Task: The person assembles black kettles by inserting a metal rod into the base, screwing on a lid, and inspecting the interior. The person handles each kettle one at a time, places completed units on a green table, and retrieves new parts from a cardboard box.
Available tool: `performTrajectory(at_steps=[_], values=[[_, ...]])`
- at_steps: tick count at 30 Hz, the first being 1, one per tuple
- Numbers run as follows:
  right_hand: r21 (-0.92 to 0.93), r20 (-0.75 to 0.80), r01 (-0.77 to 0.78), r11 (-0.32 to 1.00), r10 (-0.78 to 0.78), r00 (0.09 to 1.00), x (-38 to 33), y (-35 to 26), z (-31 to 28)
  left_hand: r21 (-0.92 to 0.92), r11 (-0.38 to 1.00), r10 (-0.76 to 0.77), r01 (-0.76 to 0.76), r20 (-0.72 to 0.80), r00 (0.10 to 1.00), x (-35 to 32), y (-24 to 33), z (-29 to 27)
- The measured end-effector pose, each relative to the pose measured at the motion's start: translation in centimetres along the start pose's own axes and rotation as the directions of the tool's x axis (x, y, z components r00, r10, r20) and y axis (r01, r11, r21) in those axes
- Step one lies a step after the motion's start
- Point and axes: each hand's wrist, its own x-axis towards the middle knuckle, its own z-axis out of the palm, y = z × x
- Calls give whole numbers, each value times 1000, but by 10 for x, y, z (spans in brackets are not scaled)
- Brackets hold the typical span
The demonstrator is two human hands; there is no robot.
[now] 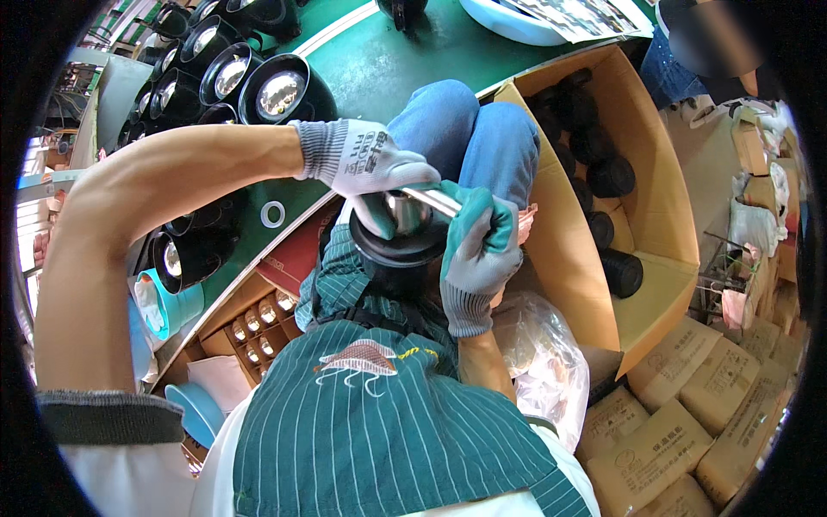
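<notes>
A black round vessel [389,250] with a wide rim and a shiny silver neck [407,212] rests at my lap, just below my knees in the picture. My left hand [370,162], in a white and grey work glove, is closed around the neck from the left. In my right hand [481,258], gloved in grey with green-coated fingers, is a narrow silver metal bar [435,202]. The bar lies across the top of the neck, and its far end runs under my left fingers. The vessel's lower part is hidden by its rim and the striped green apron.
Several black vessels with silver insides [280,93] stand on the green table [366,65] at upper left. A white ring [272,214] lies nearby. Right of my knees stands an open carton [659,215] holding black round parts. Sealed cartons [655,457] are stacked lower right, beside a clear plastic bag [543,362].
</notes>
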Motion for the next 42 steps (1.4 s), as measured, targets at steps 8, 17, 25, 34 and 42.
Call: performTrajectory(at_steps=[8,17,25,34,42], values=[[322,211,-260,911,199,957,20,44,-33,-127,925,-372,358,-116,921,15,3,-17],[-461,756,430,777,89,649,16,-11,-22,-359,253,-839,898,-544,19,11,-127,48],[-462,593,363,809,-23,805,65,-59,-29,-364,92,-947,927,-320,-32,0,-113,53],[524,524,-677,517,431,735,162,-13,51,-63,923,-247,380,-853,460,-88,26,-51],[287,727,-767,574,391,564,193,37,167,-194,503,-263,842,-963,-64,-173,-67,-161]])
